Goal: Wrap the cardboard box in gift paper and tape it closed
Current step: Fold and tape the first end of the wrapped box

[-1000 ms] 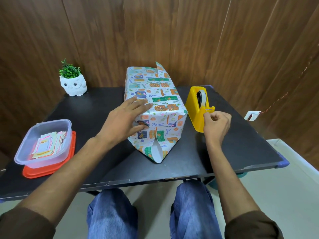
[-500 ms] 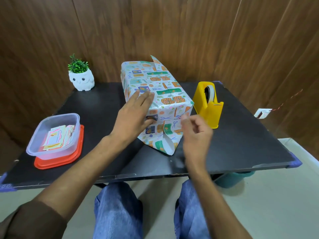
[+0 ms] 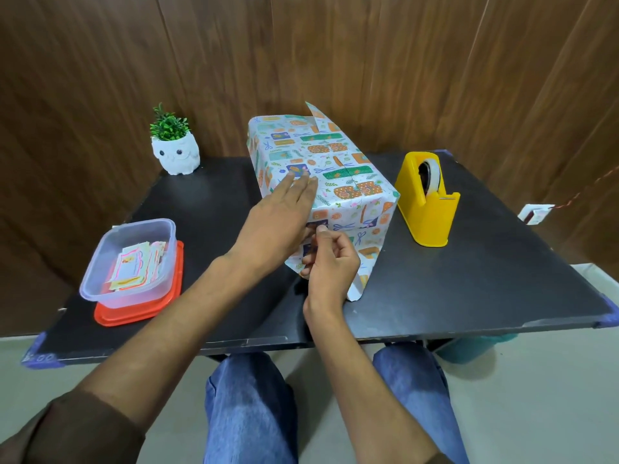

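The box wrapped in patterned gift paper (image 3: pixel 335 169) lies lengthwise on the black table (image 3: pixel 469 279). My left hand (image 3: pixel 278 219) lies flat over its near left corner, fingers stretched across the top, pressing the paper down. My right hand (image 3: pixel 330 262) is at the near end face with thumb and forefinger pinched together; the clear tape piece between them is barely visible. A triangular paper flap (image 3: pixel 360 286) hangs loose at the bottom of the near end. At the far end another flap (image 3: pixel 316 112) sticks up. The yellow tape dispenser (image 3: pixel 427 209) stands right of the box.
A clear plastic container (image 3: pixel 134 259) with paper cards sits on a red lid (image 3: pixel 134 316) at the table's left. A white owl pot with a green plant (image 3: pixel 176 155) stands at the back left. Wooden wall panels close off the back.
My right hand left the dispenser's cutter and travelled left to the near end of the box, fingers still pinched. My left hand slid further up onto the top.
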